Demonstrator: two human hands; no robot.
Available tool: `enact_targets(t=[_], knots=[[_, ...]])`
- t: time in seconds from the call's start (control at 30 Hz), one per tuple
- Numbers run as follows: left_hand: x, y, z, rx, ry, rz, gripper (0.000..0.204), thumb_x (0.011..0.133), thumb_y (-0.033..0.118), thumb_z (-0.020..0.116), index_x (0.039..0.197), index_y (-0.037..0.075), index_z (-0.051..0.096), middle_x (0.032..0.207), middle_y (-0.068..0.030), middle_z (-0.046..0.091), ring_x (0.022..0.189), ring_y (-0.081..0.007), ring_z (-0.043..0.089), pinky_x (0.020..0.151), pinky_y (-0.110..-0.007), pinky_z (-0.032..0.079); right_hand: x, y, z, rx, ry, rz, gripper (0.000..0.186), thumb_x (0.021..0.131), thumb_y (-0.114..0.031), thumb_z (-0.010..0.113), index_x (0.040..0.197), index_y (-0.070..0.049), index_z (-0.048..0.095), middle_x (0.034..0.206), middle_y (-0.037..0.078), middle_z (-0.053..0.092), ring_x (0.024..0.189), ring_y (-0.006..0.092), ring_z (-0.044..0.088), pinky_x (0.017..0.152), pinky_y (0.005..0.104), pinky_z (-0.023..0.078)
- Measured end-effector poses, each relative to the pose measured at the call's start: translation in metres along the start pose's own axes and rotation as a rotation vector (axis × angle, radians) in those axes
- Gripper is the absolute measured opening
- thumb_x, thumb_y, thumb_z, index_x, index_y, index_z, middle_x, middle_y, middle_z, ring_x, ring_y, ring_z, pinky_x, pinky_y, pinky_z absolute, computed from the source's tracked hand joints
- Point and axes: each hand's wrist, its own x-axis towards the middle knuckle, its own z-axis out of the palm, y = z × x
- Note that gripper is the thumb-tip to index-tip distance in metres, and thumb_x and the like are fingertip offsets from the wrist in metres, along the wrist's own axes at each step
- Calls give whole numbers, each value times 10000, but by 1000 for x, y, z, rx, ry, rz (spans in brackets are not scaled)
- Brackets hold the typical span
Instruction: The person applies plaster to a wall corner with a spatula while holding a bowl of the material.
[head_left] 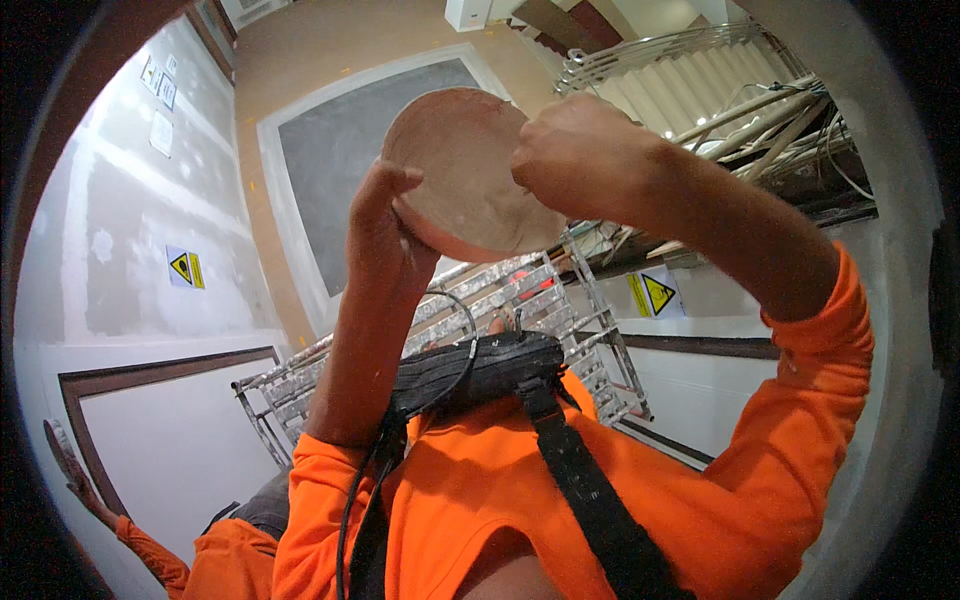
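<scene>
A round, dusty, pinkish-brown disc with a thick rim, which looks like a sanding pad (460,165), is held up in front of me, its flat face tilted toward me. My left hand (388,215) grips its lower left rim, thumb over the face and fingers behind. At the disc's right edge my right hand (585,155) is closed, its curled fingers pressed to the rim and face. What those fingertips pinch is mostly hidden by the hand.
Below stands a paint-spattered metal scaffold platform (490,310). To the lower left, a co-worker's arm in an orange sleeve (150,560) holds a round pad (62,450) near the patched wall (130,220). Cables and long strips (780,130) are stacked at the right.
</scene>
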Motion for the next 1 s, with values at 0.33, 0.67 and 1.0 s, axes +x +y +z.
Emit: enact_targets(t=[0.33,0.67,1.0], knots=[[12,-17,-14,115,22,112,400,694,145,519,1054,-19,460,962,-156,519,911,-309,545,863,-433,428,66,21,8,288,-469,-307,327,554,-27,557,874,-37,622,753,128,625,675,271,593,586,378,458],[0,10,-18,0,-28,46,392,771,182,461,1116,-5,451,1063,-152,534,1016,-248,526,905,-361,421,26,60,66,1972,-88,-279,554,629,-264,684,1086,12,536,968,110,612,872,182,586,789,311,479],[11,54,-7,-77,-29,156,593,735,242,477,1247,-25,343,1216,-189,430,1132,-295,438,970,-417,363,-64,-53,24,1363,1389,599,457,739,-124,587,1141,67,483,1102,124,530,986,217,526,872,318,427]])
